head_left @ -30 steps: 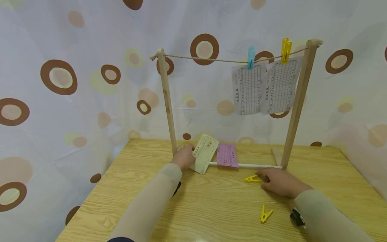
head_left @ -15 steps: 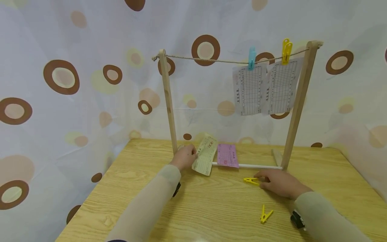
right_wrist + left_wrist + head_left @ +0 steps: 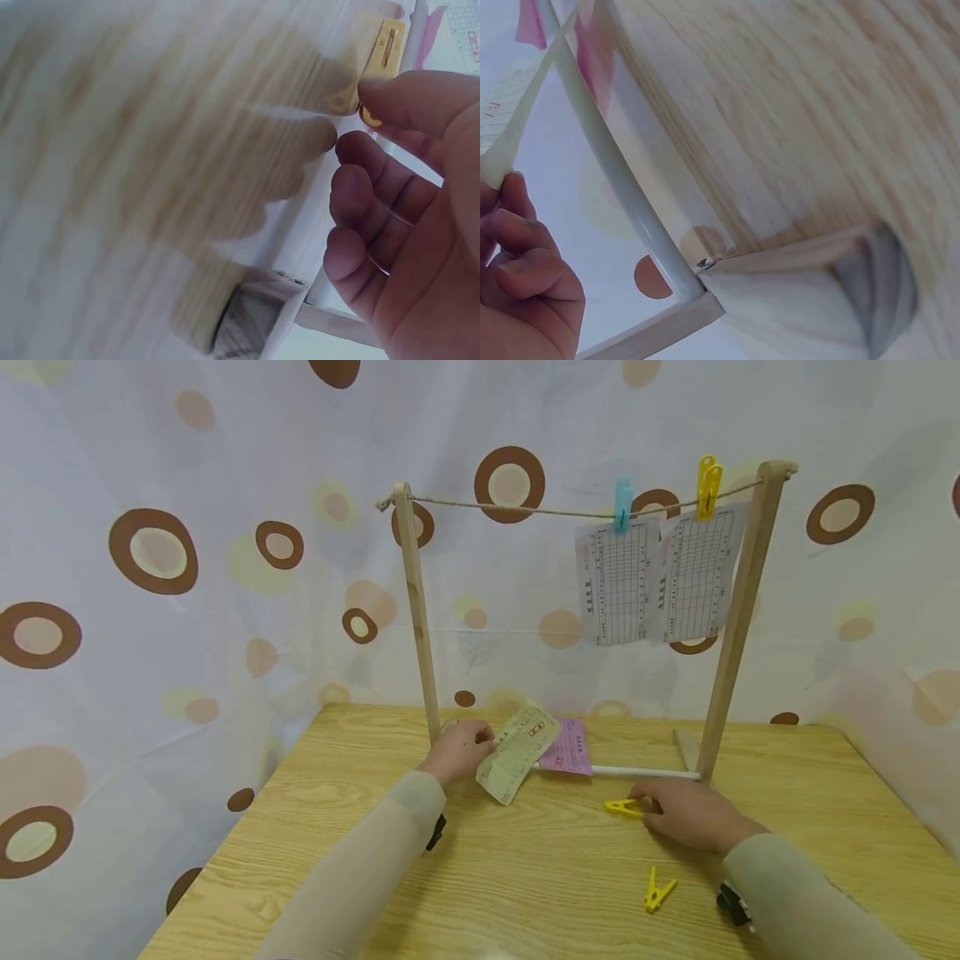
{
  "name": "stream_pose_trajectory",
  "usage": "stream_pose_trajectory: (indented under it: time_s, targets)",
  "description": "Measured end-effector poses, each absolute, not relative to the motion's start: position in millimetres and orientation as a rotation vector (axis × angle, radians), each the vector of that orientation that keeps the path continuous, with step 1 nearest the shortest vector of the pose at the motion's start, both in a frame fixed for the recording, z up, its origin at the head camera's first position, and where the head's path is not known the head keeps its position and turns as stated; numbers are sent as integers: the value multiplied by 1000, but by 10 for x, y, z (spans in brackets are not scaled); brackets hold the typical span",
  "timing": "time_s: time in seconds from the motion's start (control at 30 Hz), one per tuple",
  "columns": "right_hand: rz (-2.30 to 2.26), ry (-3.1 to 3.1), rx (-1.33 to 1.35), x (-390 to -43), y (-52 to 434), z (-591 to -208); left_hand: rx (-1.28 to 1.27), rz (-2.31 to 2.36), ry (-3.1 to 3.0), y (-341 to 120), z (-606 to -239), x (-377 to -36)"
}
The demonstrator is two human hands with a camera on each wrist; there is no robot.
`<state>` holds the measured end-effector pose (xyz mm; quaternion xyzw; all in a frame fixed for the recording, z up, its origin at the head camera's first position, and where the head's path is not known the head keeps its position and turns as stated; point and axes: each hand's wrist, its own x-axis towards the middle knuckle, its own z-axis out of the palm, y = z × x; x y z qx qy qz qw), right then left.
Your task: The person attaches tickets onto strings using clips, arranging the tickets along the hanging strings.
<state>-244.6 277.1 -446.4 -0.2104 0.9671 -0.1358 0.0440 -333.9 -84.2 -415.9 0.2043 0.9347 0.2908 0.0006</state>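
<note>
My left hand (image 3: 457,752) pinches the left edge of a pale yellow printed paper slip (image 3: 517,753) beside the foot of the rack's left post. In the left wrist view the slip (image 3: 519,112) rises from between thumb and finger. A pink slip (image 3: 573,750) lies partly behind it, against the white bar (image 3: 637,772). At the right, my right hand (image 3: 692,814) pinches a yellow clothespin (image 3: 621,808) low over the table. The right wrist view shows thumb and forefinger on that clothespin (image 3: 388,49), the other fingers curled. Another yellow clothespin (image 3: 657,892) lies nearer to me.
A wooden rack carries a string (image 3: 517,508) between its left post (image 3: 417,610) and right post (image 3: 744,618). Two white printed sheets hang there, one from a blue clothespin (image 3: 622,506), one from yellow clothespins (image 3: 707,489). A dotted curtain (image 3: 225,527) stands behind the table (image 3: 480,877).
The left hand has shifted slightly right, and the yellow slip now tilts further right over the pink one. The right hand's fingers have closed in on the clothespin, which moved slightly.
</note>
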Motion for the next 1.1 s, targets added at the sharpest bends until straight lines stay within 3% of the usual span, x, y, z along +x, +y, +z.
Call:
stream_pose_trajectory:
  time_s: [0.3,1.1]
  targets:
    - [-711,2929,-503,-2402,2779,-4355,654,955,2932,-889,-4141,-3312]
    - [-1158,2999,-732,-2265,2740,-3691,678,1208,2824,-906,-4035,-3164]
